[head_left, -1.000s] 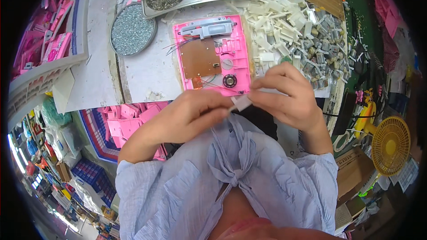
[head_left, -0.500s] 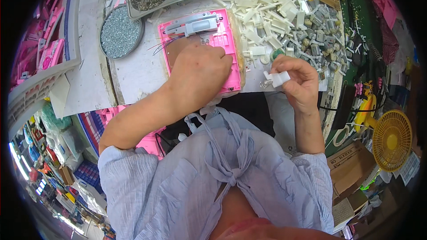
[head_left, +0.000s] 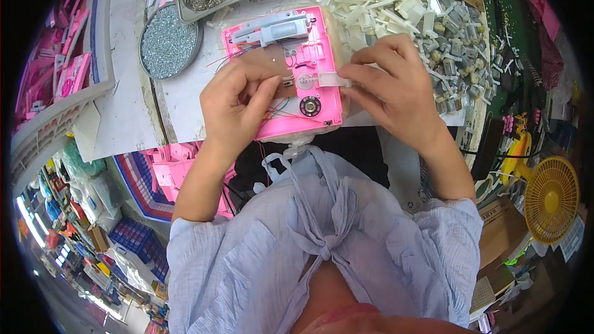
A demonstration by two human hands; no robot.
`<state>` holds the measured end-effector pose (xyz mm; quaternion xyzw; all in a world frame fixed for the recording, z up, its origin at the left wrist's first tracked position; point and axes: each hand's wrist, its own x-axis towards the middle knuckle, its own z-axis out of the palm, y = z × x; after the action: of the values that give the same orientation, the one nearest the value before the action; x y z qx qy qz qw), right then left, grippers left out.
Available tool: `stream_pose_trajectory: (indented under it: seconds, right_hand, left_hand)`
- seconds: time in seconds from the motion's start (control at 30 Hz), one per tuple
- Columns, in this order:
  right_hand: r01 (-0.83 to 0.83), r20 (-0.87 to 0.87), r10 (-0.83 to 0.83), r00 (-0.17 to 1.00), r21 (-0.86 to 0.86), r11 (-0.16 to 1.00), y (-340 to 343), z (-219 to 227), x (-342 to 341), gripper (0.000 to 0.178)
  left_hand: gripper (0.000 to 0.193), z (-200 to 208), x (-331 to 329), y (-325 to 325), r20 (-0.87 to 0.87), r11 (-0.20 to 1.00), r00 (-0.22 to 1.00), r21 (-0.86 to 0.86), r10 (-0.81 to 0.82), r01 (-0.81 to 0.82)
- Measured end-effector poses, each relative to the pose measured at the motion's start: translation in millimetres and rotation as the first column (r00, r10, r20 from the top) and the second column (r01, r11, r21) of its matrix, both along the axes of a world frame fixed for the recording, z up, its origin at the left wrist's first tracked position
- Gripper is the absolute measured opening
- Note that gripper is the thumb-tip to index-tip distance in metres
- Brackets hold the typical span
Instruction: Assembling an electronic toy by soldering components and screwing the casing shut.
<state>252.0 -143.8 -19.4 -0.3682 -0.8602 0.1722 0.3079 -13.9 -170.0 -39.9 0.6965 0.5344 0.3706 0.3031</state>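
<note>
Swung in from beside the pink housing [head_left: 330, 102], a white plastic piece [head_left: 333, 79] is now over its right side, pinched by the right hand [head_left: 402, 89]; the left hand [head_left: 234, 99] curls at the brown board [head_left: 266, 60], its contents unclear. Keeping the piece level seems wise.

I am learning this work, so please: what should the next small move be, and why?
Perhaps the right hand should press the white piece into the pink case: it pinches the piece's right end over the case's right side, near the round speaker, and I cannot tell whether the piece is seated.
</note>
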Motion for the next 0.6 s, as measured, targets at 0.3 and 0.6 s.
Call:
stream_pose_trajectory:
  seconds: [0.3,0.6]
  right_hand:
    - [-0.220,0.154,0.201,0.967,0.121,0.968,12.2,11.7,-21.7,0.031]
    - [-0.177,-0.157,0.177,0.972,0.013,0.984,19.3,-38.1,-8.5,0.033]
  left_hand:
    - [0.010,-6.5,7.4,-1.7,0.120,0.998,0.993,0.067,-0.016,0.008]
    - [0.017,-16.1,4.3,11.2,0.067,0.957,0.975,0.219,-0.210,0.190]
